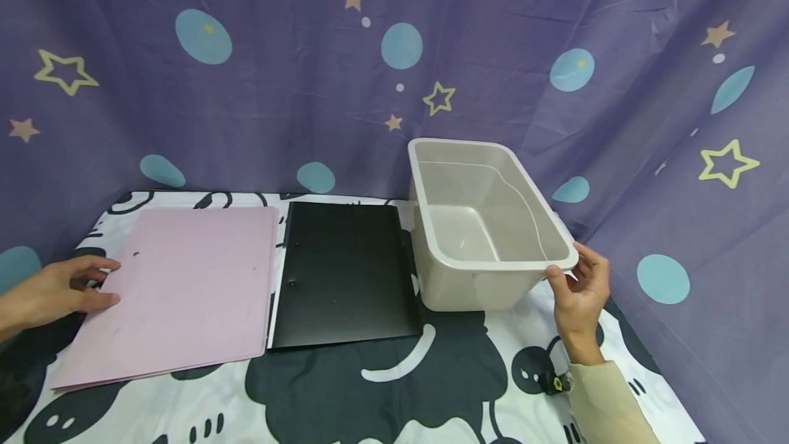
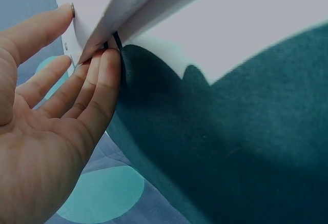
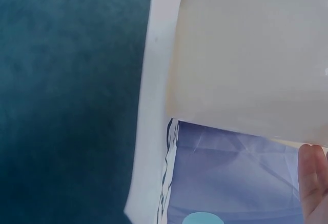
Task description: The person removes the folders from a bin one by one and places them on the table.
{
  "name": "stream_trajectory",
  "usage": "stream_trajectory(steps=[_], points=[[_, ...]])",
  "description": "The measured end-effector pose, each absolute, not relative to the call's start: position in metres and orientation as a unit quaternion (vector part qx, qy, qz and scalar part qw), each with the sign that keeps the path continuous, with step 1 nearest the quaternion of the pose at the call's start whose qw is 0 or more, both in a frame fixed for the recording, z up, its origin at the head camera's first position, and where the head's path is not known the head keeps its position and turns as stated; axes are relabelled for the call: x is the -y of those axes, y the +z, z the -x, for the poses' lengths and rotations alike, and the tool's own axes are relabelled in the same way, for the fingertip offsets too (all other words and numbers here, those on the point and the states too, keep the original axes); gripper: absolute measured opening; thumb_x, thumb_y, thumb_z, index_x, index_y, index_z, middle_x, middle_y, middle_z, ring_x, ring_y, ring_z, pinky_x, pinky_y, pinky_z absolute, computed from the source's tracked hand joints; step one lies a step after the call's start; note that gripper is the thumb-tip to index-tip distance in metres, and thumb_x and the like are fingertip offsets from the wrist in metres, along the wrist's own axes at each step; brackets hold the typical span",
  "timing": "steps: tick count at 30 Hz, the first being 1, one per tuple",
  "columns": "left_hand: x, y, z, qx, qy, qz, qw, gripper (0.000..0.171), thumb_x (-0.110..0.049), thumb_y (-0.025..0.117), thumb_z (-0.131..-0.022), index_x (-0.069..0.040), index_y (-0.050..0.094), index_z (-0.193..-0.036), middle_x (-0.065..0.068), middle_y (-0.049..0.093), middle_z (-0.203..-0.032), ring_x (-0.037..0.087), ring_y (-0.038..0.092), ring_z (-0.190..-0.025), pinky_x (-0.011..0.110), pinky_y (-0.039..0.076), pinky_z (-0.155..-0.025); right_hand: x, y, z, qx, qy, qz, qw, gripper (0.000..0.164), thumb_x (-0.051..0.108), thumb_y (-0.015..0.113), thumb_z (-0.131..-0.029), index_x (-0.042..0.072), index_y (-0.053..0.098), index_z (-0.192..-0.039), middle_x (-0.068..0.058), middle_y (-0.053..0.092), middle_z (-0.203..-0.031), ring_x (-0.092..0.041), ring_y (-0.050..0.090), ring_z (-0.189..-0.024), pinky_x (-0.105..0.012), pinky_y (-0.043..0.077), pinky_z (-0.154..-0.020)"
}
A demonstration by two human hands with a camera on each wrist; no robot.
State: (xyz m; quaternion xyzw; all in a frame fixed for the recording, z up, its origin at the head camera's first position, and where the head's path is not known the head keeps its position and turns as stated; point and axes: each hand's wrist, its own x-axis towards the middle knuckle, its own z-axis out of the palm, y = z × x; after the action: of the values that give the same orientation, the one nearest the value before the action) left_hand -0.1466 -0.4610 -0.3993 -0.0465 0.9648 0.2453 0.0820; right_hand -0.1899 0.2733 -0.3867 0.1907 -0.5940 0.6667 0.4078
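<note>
A pink folder [image 1: 185, 279] lies flat at the left, its lower edge showing more than one layer. At its left edge is my left hand [image 1: 77, 286], thumb and fingers spread apart. In the left wrist view, the fingers of that hand [image 2: 56, 111] reach the folder's pale edge [image 2: 89, 8], fairly straight. A beige plastic bin [image 1: 456, 286] stands at the right with nothing inside. My right hand [image 1: 579, 297] grips its near right corner, thumb at the rim. The right wrist view shows the bin's wall [image 3: 251, 55] and some fingers [image 3: 311, 175] against its lower edge.
Between the pink folder and the bin lies a black folder [image 1: 345, 273] with a white strip along its left side. A cloth with a cartoon print [image 1: 382, 403] covers the table. Behind and to the right hangs a purple curtain [image 1: 277, 53] with stars and blue spots.
</note>
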Motion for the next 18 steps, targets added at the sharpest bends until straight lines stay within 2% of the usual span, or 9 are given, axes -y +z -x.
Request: stream_trajectory(steps=[6,10,14,18], points=[[0.457,-0.400,0.146,-0.964,0.251,0.046,0.070,0.084,-0.035,0.080,-0.074,0.017,0.038,-0.126,0.043,0.039,-0.113,0.049,0.054,-0.087,0.048,0.055,-0.064,-0.274,-0.384,0.188,0.613,0.650,-0.182,0.411,0.057,-0.004,0.072,-0.076,-0.022,0.043,-0.122,-0.021,0.063,-0.105,-0.016,0.062,-0.084,-0.016,0.052,-0.066],[0.453,-0.401,0.147,-0.968,0.241,0.053,0.051,0.078,-0.031,0.078,-0.077,0.018,0.040,-0.123,0.043,0.041,-0.111,0.047,0.055,-0.085,0.047,0.055,-0.063,-0.273,-0.383,0.185,0.624,0.639,-0.163,0.420,0.063,0.004,0.074,-0.078,-0.022,0.039,-0.124,-0.019,0.061,-0.106,-0.015,0.061,-0.087,-0.017,0.050,-0.069],[0.449,-0.402,0.146,-0.971,0.227,0.071,0.012,0.068,-0.028,0.072,-0.083,0.019,0.041,-0.120,0.042,0.042,-0.110,0.052,0.050,-0.089,0.052,0.052,-0.065,-0.272,-0.382,0.184,0.629,0.620,-0.159,0.442,0.065,0.015,0.075,-0.080,-0.020,0.041,-0.124,-0.020,0.057,-0.112,-0.021,0.058,-0.098,-0.023,0.046,-0.080],[0.444,-0.402,0.144,-0.971,0.219,0.088,-0.045,0.058,-0.021,0.066,-0.088,0.021,0.042,-0.119,0.041,0.042,-0.111,0.056,0.046,-0.092,0.056,0.048,-0.066,-0.270,-0.374,0.184,0.638,0.589,-0.154,0.472,0.059,0.019,0.071,-0.083,-0.020,0.045,-0.119,-0.025,0.055,-0.113,-0.027,0.055,-0.104,-0.026,0.043,-0.089]])
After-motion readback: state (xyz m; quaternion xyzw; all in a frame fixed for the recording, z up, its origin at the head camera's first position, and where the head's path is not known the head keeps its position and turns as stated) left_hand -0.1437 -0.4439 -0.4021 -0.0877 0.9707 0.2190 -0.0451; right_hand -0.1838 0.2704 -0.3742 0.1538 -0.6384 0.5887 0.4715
